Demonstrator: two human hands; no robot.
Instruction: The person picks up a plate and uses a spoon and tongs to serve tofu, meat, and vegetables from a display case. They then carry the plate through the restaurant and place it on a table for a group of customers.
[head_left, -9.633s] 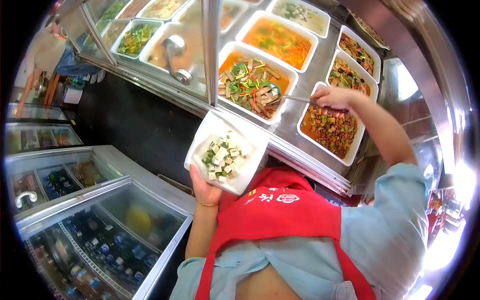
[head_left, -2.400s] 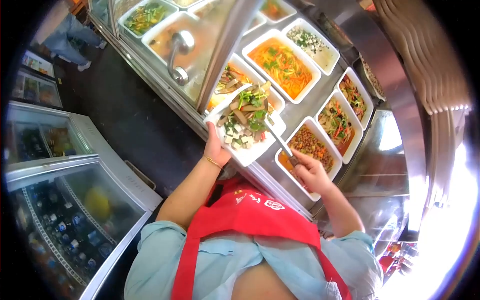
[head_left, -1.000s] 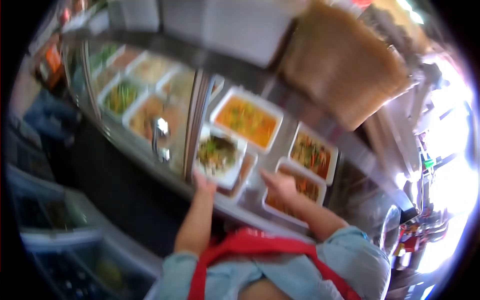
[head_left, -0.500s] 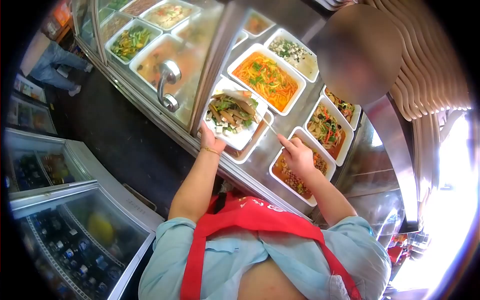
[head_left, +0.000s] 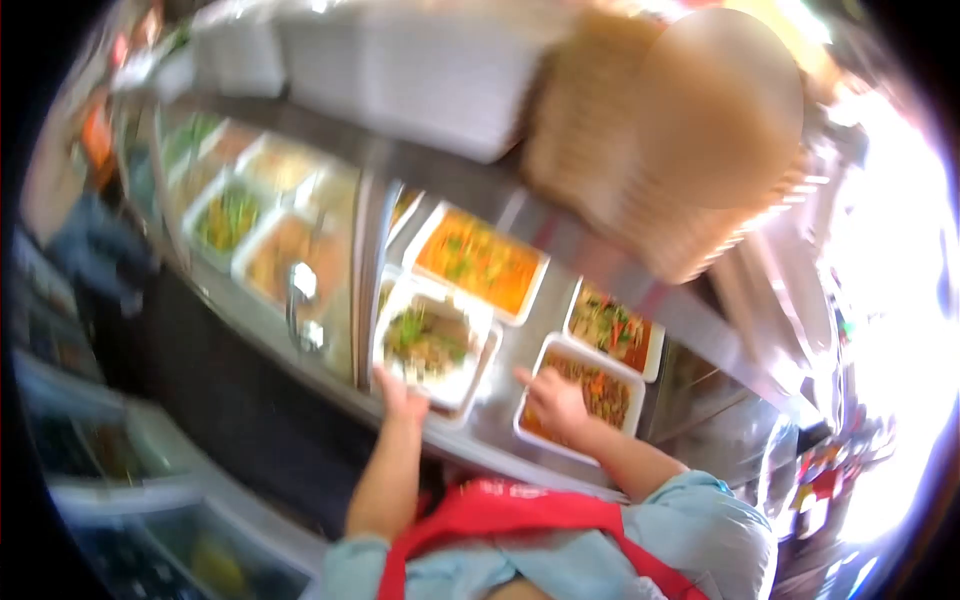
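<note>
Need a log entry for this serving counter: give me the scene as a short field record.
Place: glass-fronted food counter
Left hand: holds white container of mixed food
Right hand: over the tray of orange-brown food; contact unclear
Utensil: too blurred to tell
Picture: motion-blurred

White takeaway box (head_left: 452, 390), red apron (head_left: 500, 508), pale blue shirt (head_left: 705, 530), orange dish (head_left: 480, 262)
</note>
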